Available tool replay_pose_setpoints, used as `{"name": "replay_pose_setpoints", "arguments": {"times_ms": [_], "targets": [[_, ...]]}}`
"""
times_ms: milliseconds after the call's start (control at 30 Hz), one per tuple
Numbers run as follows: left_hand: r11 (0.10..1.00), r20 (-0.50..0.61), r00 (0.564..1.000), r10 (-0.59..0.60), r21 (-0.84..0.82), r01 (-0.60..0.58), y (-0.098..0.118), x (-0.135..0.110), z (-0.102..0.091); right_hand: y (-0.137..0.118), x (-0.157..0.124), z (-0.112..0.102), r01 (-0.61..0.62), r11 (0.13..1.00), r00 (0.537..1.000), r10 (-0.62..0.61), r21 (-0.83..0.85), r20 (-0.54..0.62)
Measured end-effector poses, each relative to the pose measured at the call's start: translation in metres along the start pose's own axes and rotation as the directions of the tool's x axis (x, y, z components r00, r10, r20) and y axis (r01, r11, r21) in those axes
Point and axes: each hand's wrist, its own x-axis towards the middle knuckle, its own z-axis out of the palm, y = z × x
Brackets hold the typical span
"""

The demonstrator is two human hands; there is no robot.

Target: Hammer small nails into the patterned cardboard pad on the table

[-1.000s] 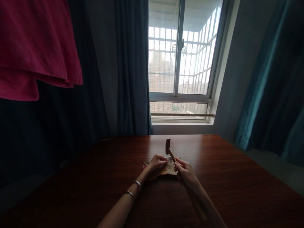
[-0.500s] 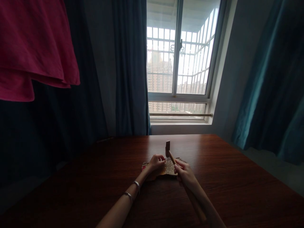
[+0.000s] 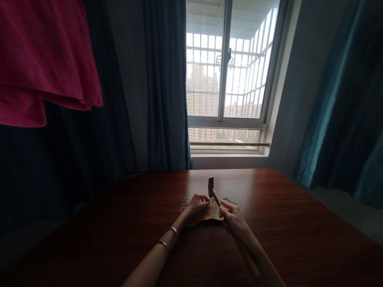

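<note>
A small light wooden board [image 3: 213, 212] studded with rows of thin metal pins lies on the dark wooden table [image 3: 284, 223], near its middle. My left hand [image 3: 197, 204] rests on the board's left part with its fingers curled and pinched at the pins; what they pinch is too small to make out. My right hand [image 3: 231, 217] is closed round the wooden handle of a small hammer [image 3: 212, 187]. The hammer's dark head stands just above the board's far edge, right beside my left fingertips. Two thin bracelets sit on my left wrist.
A window [image 3: 227, 75] with a barred balcony beyond is straight ahead, with dark blue curtains [image 3: 166, 83] on both sides. A red cloth [image 3: 44, 59] hangs at the upper left. The table's right edge runs diagonally towards a grey floor.
The hammer head has dropped a little, from clearly above the board to just over its far edge. Both hands have stayed on the board in nearly the same place.
</note>
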Motion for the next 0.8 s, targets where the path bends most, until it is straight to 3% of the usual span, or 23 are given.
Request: {"name": "replay_pose_setpoints", "arguments": {"times_ms": [233, 800], "targets": [[1.000, -0.005, 1.000, 0.006, -0.011, -0.006, 0.0008, -0.0013, -0.0002, 0.0045, 0.0006, 0.0008, 0.009, 0.999, 1.000, -0.009, -0.048, 0.003], [1.000, 0.004, 1.000, -0.020, -0.014, 0.020, -0.0009, -0.0009, 0.0033, 0.0013, -0.0030, 0.0018, 0.018, 1.000, 1.000, -0.018, 0.010, -0.018]]}}
